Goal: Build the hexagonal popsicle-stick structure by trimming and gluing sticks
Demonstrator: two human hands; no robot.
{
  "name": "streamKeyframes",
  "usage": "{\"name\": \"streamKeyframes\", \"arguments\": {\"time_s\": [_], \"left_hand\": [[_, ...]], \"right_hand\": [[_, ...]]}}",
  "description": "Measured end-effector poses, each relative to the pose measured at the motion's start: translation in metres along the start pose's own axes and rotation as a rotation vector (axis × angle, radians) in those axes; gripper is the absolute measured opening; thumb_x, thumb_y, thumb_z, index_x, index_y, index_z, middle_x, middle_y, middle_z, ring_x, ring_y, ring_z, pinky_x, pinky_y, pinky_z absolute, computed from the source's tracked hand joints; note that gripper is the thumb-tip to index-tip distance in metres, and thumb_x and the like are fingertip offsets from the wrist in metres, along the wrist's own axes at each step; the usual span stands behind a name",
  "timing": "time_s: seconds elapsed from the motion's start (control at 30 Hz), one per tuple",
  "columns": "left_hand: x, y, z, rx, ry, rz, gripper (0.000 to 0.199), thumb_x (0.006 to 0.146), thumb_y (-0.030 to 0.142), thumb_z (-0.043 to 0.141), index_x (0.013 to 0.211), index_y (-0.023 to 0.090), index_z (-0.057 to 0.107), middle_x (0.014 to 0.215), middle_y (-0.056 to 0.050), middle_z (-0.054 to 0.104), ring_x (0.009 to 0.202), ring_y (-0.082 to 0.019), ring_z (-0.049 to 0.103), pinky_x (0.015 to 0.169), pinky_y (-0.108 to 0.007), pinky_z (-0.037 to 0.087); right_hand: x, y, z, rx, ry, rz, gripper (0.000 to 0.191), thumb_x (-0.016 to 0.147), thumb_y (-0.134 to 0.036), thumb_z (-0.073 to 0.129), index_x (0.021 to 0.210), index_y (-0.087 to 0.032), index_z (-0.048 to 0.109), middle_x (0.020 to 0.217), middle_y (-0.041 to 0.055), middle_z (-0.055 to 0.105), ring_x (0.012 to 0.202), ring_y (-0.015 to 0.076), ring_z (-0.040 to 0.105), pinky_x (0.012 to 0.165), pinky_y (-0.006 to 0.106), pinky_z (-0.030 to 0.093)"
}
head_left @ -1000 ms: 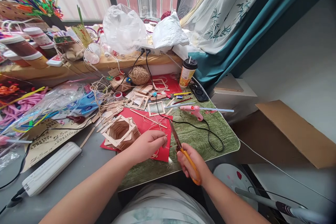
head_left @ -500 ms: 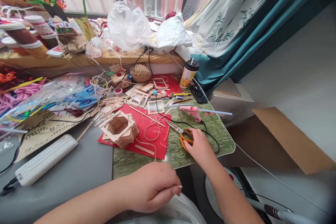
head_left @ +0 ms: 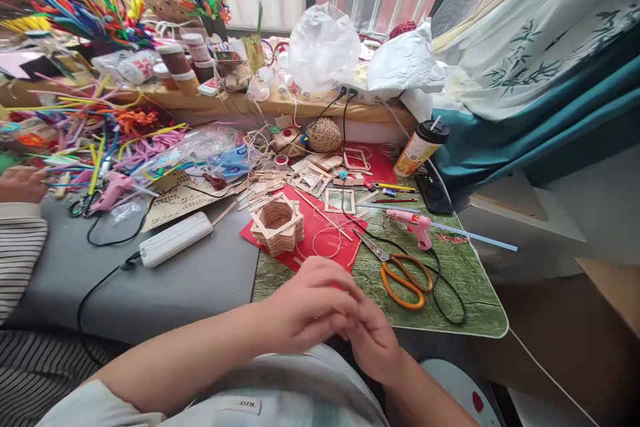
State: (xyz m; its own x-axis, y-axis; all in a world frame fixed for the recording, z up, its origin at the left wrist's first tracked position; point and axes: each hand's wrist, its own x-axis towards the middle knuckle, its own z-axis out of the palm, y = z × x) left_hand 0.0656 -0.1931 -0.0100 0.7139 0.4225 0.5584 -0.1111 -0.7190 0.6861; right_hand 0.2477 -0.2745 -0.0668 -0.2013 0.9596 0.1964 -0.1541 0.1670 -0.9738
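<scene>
My left hand (head_left: 315,303) is in front of my body, its fingers curled and overlapping my right hand (head_left: 373,340). What either one holds between the fingers is hidden and too small to name. Just beyond them, a stacked wooden-stick star-shaped container (head_left: 277,223) stands on red paper (head_left: 323,247), with a loop of twine (head_left: 327,240) beside it. Orange-handled scissors (head_left: 405,277) lie on the green mat right of my hands, untouched. Behind them rests a pink glue gun (head_left: 413,223) with a clear stick in it.
A drink cup (head_left: 417,150) and a phone (head_left: 434,193) stand and lie at the back right. A white power strip (head_left: 175,240) lies left on the grey table. Another person's hand (head_left: 23,183) is at the far left, near pipe cleaners.
My right hand has left the scissors and come to my left hand. The scissors now lie on the mat. The view has swung left, showing another person's hand and sleeve.
</scene>
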Motion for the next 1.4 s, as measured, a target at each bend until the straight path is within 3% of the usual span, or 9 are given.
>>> {"name": "streamKeyframes", "arguments": {"time_s": [0.07, 0.17, 0.23, 0.43, 0.5, 0.63, 0.8, 1.03, 1.4], "left_hand": [[-0.026, -0.012, -0.013, 0.075, 0.21, -0.122, 0.036, 0.107, 0.043, 0.058, 0.138, 0.025, 0.061, 0.129, -0.015, 0.07, 0.125, -0.028, 0.062, 0.11, -0.046, 0.051], [-0.069, -0.035, -0.037, 0.332, 0.575, -0.34, 0.022, 0.103, 0.034, 0.067, 0.124, 0.026, 0.062, 0.126, -0.011, 0.066, 0.123, -0.026, 0.063, 0.113, -0.048, 0.05], [-0.091, -0.052, -0.049, 0.509, 0.701, -0.489, 0.035, 0.097, 0.038, 0.075, 0.125, 0.025, 0.059, 0.131, -0.012, 0.063, 0.129, -0.028, 0.061, 0.115, -0.051, 0.049], [-0.103, -0.087, -0.041, 0.664, 0.559, -0.666, 0.124, 0.071, 0.054, 0.097, 0.166, 0.03, 0.021, 0.175, -0.02, 0.023, 0.165, -0.043, 0.024, 0.131, -0.064, 0.031], [-0.098, -0.093, -0.033, 0.589, 0.593, -0.763, 0.134, 0.071, 0.055, 0.096, 0.17, 0.033, 0.008, 0.175, -0.021, 0.023, 0.163, -0.043, 0.032, 0.127, -0.062, 0.038], [-0.099, -0.101, -0.027, 0.487, 0.621, -0.846, 0.125, 0.076, 0.051, 0.092, 0.17, 0.034, 0.012, 0.167, -0.019, 0.039, 0.154, -0.04, 0.047, 0.12, -0.057, 0.047], [-0.11, -0.109, -0.031, 0.444, 0.602, -0.823, 0.104, 0.082, 0.041, 0.086, 0.166, 0.032, 0.027, 0.164, -0.016, 0.044, 0.15, -0.036, 0.05, 0.121, -0.052, 0.047], [-0.108, -0.116, -0.035, 0.318, 0.601, -0.843, 0.114, 0.078, 0.039, 0.088, 0.17, 0.031, 0.021, 0.166, -0.016, 0.046, 0.153, -0.038, 0.047, 0.122, -0.056, 0.045], [-0.11, -0.12, -0.04, 0.266, 0.605, -0.731, 0.109, 0.075, 0.037, 0.089, 0.166, 0.027, 0.03, 0.167, -0.016, 0.043, 0.157, -0.038, 0.042, 0.127, -0.057, 0.039]], "right_hand": [[0.005, 0.0, -0.009, 0.069, 0.009, -0.013, 0.031, 0.109, -0.044, 0.056, 0.094, -0.025, 0.075, 0.074, 0.0016, 0.059, 0.065, 0.015, 0.051, 0.061, 0.029, 0.045], [0.023, -0.015, -0.027, 0.133, 0.104, -0.042, 0.029, 0.107, -0.045, 0.061, 0.095, -0.024, 0.078, 0.075, 0.0028, 0.061, 0.065, 0.0143, 0.05, 0.059, 0.028, 0.04], [0.041, -0.031, -0.036, 0.132, 0.149, -0.068, 0.027, 0.105, -0.044, 0.065, 0.097, -0.025, 0.081, 0.075, 0.003, 0.062, 0.063, 0.0135, 0.05, 0.057, 0.027, 0.039], [0.102, -0.079, -0.041, 0.055, 0.121, -0.214, 0.021, 0.102, -0.041, 0.071, 0.102, -0.024, 0.083, 0.069, -0.0009, 0.055, 0.059, 0.0104, 0.044, 0.056, 0.026, 0.035], [0.12, -0.092, -0.037, 0.046, 0.108, -0.257, 0.021, 0.102, -0.042, 0.071, 0.101, -0.024, 0.082, 0.067, -0.0019, 0.052, 0.057, 0.01, 0.041, 0.054, 0.026, 0.032], [0.15, -0.114, -0.028, 0.03, 0.082, -0.308, 0.023, 0.101, -0.046, 0.074, 0.096, -0.024, 0.081, 0.063, -0.0033, 0.047, 0.056, 0.0101, 0.039, 0.053, 0.026, 0.03], [0.176, -0.129, -0.017, -0.002, -0.048, -0.179, 0.024, 0.1, -0.047, 0.075, 0.095, -0.023, 0.079, 0.062, -0.004, 0.047, 0.057, 0.01, 0.042, 0.053, 0.025, 0.033], [0.215, -0.142, 0.026, -0.016, -0.144, -0.108, 0.028, 0.097, -0.049, 0.077, 0.092, -0.021, 0.076, 0.063, -0.0048, 0.052, 0.057, 0.0088, 0.045, 0.053, 0.023, 0.039], [0.261, -0.155, 0.077, -0.143, -0.189, 0.072, 0.02, 0.103, -0.027, 0.069, 0.088, -0.014, 0.075, 0.067, -0.0013, 0.061, 0.058, 0.0078, 0.056, 0.056, 0.02, 0.052]]}}
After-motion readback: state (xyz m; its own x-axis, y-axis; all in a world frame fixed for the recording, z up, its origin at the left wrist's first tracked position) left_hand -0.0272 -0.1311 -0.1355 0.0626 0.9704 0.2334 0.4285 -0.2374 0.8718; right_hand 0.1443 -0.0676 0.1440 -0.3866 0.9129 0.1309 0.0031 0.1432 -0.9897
